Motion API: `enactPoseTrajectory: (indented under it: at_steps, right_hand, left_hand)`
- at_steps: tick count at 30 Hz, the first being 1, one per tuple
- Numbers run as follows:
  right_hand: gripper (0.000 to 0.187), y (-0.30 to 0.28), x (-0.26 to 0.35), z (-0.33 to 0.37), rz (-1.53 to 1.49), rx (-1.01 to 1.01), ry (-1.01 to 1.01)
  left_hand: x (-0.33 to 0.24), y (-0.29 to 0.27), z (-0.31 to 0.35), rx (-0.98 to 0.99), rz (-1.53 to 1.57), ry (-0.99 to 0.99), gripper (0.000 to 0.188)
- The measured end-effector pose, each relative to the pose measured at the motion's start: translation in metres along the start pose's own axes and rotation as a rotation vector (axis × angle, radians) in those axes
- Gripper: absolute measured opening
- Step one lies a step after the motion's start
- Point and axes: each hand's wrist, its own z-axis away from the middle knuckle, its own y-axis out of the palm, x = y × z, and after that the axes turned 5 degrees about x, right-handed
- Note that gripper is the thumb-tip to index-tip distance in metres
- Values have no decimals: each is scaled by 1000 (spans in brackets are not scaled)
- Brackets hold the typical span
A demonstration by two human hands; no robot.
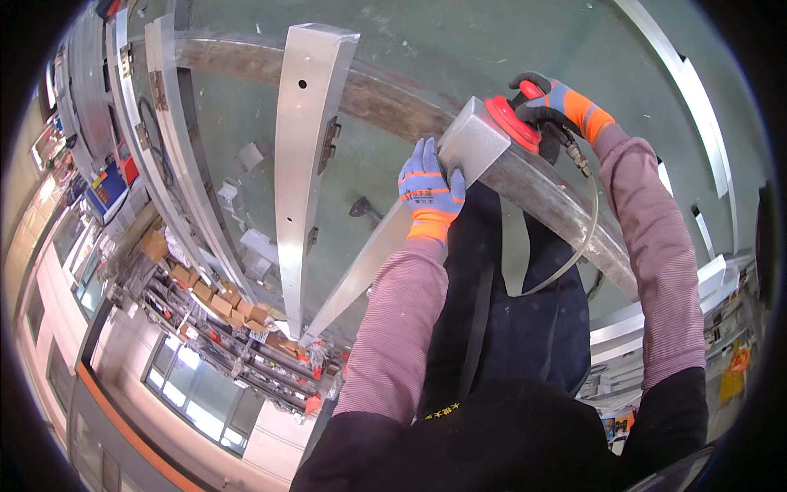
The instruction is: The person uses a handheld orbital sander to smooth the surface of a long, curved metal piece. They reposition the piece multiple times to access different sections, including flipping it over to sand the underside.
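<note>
A square metal post (479,141) lies across a long brown steel beam, its end toward me on the right. My left hand (426,184), in a grey and orange glove, rests against the side of that post near its end, fingers stretched out. Gloved alike, my right hand (566,107) wraps round a red disc sander (512,121). The sander's pad is tilted against the end of the post. A pale air hose (592,217) runs from a metal fitting on the sander and curves down past my legs.
A second square post (307,148) with holes and hinges crosses the steel beam (393,107) to the left. More long metal profiles (180,139) stand further left. Cardboard boxes (221,303) and shelving lie beyond. White strips (697,107) rest on the green floor at the right.
</note>
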Motion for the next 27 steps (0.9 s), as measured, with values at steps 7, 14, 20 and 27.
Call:
enactPoseTrajectory:
  at_steps: [7,14,20,27]
  right_hand:
    - [61,35,16,54,76,-99,-22]
    - [76,34,-50,67,280,-648,-36]
    - [72,58,-85,79,270,-822,-170]
    - [72,80,-80,93,412,-930,-486]
  left_hand:
    - [3,-6,2,15,43,-16,71]
    - [15,-36,36,198,-235,103,114]
    - [64,-41,39,408,114,-127,101]
    - [102,-64,-3,527,237,-135,103]
